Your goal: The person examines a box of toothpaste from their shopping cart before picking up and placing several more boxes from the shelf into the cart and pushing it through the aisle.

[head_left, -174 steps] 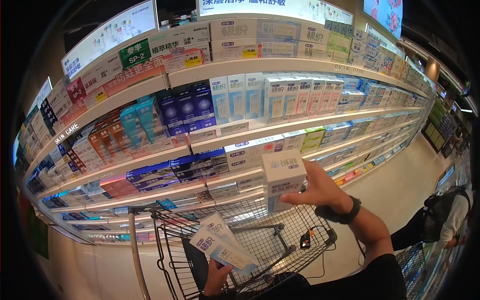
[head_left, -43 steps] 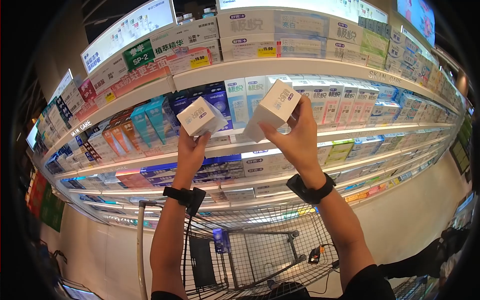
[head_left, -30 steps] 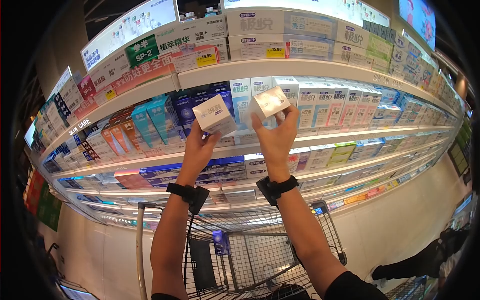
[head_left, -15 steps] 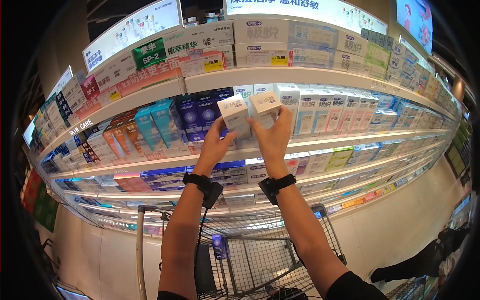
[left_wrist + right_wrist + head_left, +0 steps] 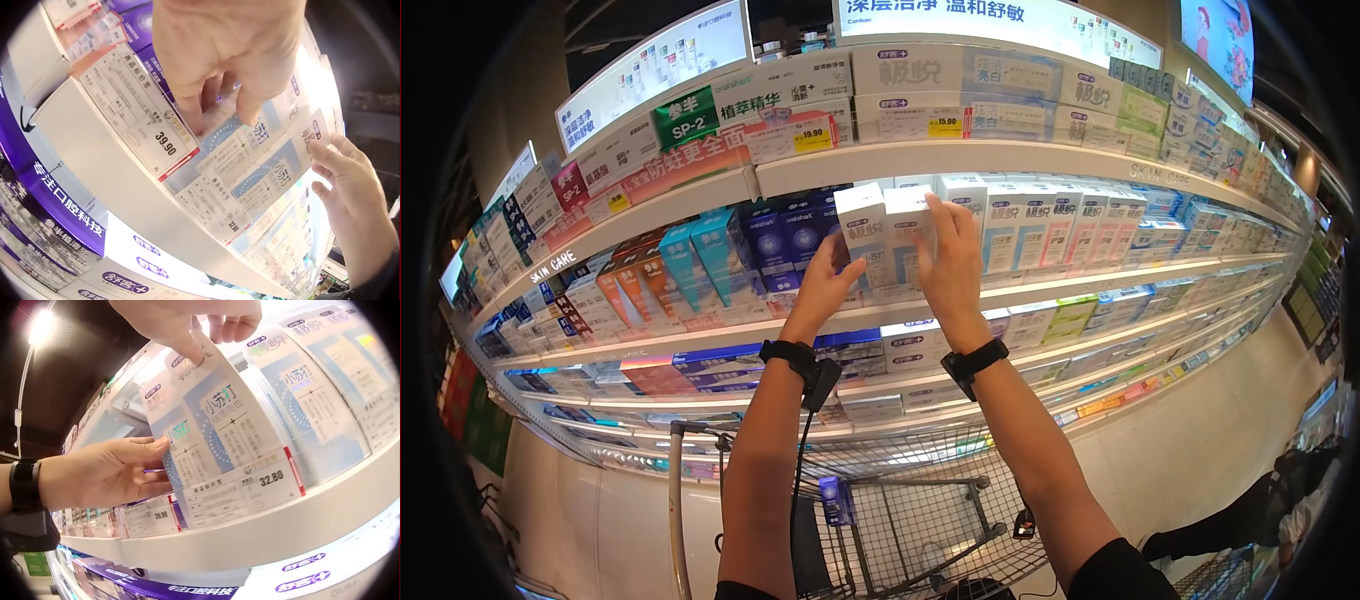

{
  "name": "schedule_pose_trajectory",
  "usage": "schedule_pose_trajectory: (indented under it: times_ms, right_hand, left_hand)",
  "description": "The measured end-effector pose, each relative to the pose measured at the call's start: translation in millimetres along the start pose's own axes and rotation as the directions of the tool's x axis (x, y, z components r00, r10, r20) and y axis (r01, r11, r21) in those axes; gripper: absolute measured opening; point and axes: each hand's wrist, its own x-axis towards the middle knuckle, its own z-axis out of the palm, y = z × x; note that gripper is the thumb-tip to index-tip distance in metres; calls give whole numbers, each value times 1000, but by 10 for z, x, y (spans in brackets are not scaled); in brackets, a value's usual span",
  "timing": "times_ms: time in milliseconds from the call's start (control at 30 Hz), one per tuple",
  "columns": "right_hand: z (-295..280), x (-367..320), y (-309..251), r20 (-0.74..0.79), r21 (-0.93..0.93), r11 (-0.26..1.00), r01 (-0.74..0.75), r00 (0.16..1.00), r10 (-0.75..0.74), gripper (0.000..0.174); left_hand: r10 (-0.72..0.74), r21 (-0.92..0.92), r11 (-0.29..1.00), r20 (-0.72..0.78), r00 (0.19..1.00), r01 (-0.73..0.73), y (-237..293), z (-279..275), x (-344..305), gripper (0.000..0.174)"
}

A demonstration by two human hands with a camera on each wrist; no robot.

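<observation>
Two white-and-blue toothpaste boxes stand side by side, upright, on the lit middle shelf: a left toothpaste box point(image 5: 863, 213) and a right toothpaste box point(image 5: 234, 425). My left hand point(image 5: 822, 292) holds the left box low down, its thumb on the front and its fingers round the outer side. At the top of the right box, my right hand point(image 5: 952, 268) pinches it, thumb on the front face and fingers over the top. The lower fronts of both boxes sit behind the shelf's price-tag strip point(image 5: 244, 490) in the right wrist view.
Purple boxes point(image 5: 785, 245) line the left side, and more white boxes point(image 5: 1035, 230) the right. An upper shelf edge point(image 5: 960, 160) runs above the hands. Below me stands a wire cart point(image 5: 920, 500) with a blue-purple box point(image 5: 836, 500) in it. A person's dark-clad leg point(image 5: 1210, 535) shows at lower right.
Both boxes have gone from above the cart to the shelf, turned from tilted to upright and set together. The right hand has shifted to its box's top. The blue-purple box now shows in the cart.
</observation>
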Motion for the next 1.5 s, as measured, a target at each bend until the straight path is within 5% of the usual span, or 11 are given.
schedule_pose_trajectory:
  times_ms: [267,733,1233,1500]
  right_hand:
    - [-171,242,279,124,-85,980,182,977,-171,39]
    - [-182,445,490,351,-210,944,256,921,-172,45]
    - [-205,489,530,385,-202,947,250,909,-158,45]
    - [-212,508,535,373,-184,956,230,916,-148,47]
  left_hand:
    - [46,91,995,-19,999,-44,-226,12,101,55]
    - [98,561,828,-171,980,14,-144,138,86,45]
    - [105,495,869,-195,975,6,-119,280,36,50]
    - [-32,385,918,-159,987,92,-7,195,67,47]
